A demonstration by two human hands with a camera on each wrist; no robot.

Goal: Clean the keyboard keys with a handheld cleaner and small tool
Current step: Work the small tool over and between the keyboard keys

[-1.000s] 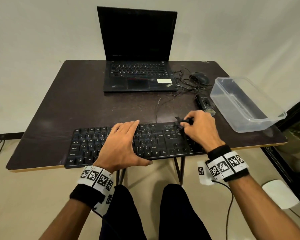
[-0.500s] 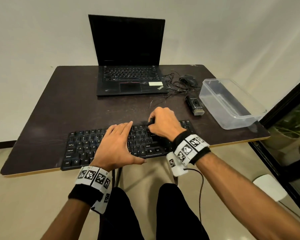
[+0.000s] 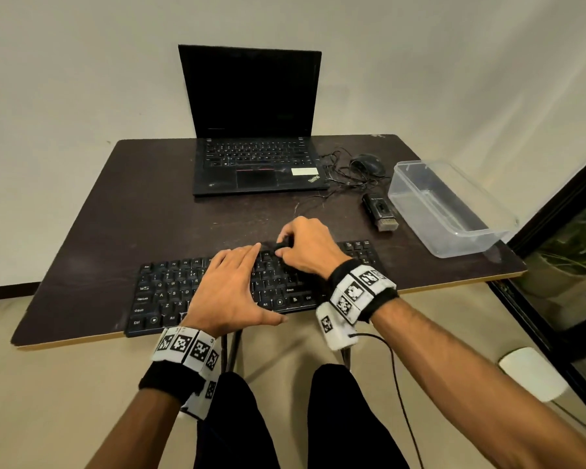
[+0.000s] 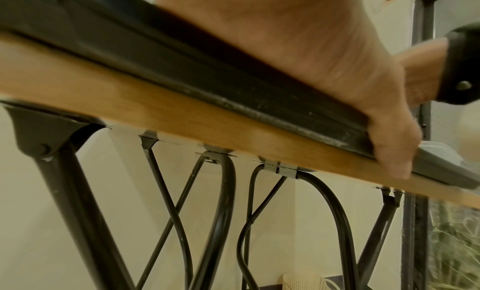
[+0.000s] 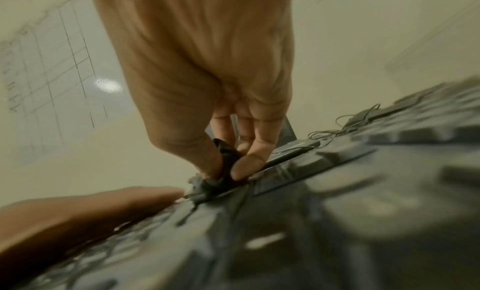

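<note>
A dark tabletop [image 3: 92, 231] carries a black keyboard [image 3: 163, 292] along its near edge. The left hand [image 3: 227, 292] lies flat on the keyboard's middle, fingers spread. The right hand [image 3: 310, 247] pinches a small black brush [image 5: 226, 167] at the keyboard's far edge.

The keyboard [image 3: 170, 292] looked of matt black plastic; the table [image 3: 142, 211] had a dark scuffed top; the container [image 3: 454, 204] was clear plastic.

Small tool [image 5: 225, 165] mostly hidden in right hand [image 3: 307, 247]; keyboard [image 3: 170, 292] middle under left hand [image 3: 229, 292]; right wrist view blurred.
</note>
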